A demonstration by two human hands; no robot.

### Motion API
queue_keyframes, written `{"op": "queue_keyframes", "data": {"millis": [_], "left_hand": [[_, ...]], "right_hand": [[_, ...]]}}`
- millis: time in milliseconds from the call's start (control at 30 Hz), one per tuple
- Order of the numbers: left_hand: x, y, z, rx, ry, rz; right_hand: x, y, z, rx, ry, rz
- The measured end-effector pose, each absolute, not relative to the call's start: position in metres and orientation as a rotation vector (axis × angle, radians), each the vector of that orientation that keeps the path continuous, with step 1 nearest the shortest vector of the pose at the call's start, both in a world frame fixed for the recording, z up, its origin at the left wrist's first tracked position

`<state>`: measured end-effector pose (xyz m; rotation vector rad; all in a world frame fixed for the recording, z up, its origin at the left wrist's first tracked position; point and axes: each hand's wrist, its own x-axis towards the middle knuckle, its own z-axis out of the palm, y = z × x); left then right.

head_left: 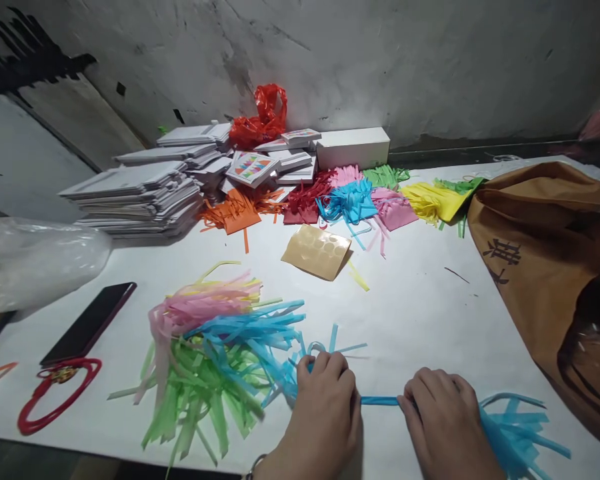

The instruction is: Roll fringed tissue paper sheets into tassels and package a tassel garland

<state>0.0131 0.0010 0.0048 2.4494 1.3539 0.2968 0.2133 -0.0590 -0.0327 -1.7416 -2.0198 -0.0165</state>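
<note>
A length of blue tissue paper [379,401] is rolled into a thin tube between my two hands, with fringed strips spreading out beyond each hand. My left hand [327,403] is closed on the tube's left part, its fingers curled over the paper. Around the right part, my right hand [443,417] has its fingers curled, thumb at the tube. Just left of my left hand lie fringed tassels in blue [250,327], pink [200,310] and green [200,387], overlapping on the white table [410,313].
Behind are a gold sticker sheet [317,252], fringed paper bundles [350,200], stacked white packets [135,197], a white box [353,148] and a red bag [263,119]. A phone [87,323] with red cord lies left; brown cloth [540,267] covers the right side.
</note>
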Motion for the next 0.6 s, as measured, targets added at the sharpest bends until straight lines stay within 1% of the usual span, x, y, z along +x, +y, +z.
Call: {"op": "queue_keyframes", "data": {"millis": [67, 167, 267, 400, 500, 600], "left_hand": [[0.011, 0.002, 0.002, 2.489, 1.322, 0.338], [0.006, 0.002, -0.004, 2.645, 1.126, 0.457], [0.006, 0.003, -0.009, 2.835, 0.947, 0.504], [0.013, 0.007, -0.016, 2.983, 0.887, 0.475], [0.014, 0.011, -0.011, 2.838, 0.958, 0.429], [0.009, 0.009, 0.009, 2.508, 0.987, 0.406]], "right_hand": [[0.217, -0.057, -0.031, -1.709, -2.007, 0.044], [0.216, -0.056, -0.031, -1.556, -1.947, 0.09], [0.207, -0.057, -0.032, -1.401, -1.952, 0.01], [0.194, -0.055, -0.038, -1.362, -2.029, -0.139], [0.191, -0.053, -0.04, -1.377, -2.084, -0.213], [0.198, -0.056, -0.032, -1.307, -2.122, -0.234]]}}
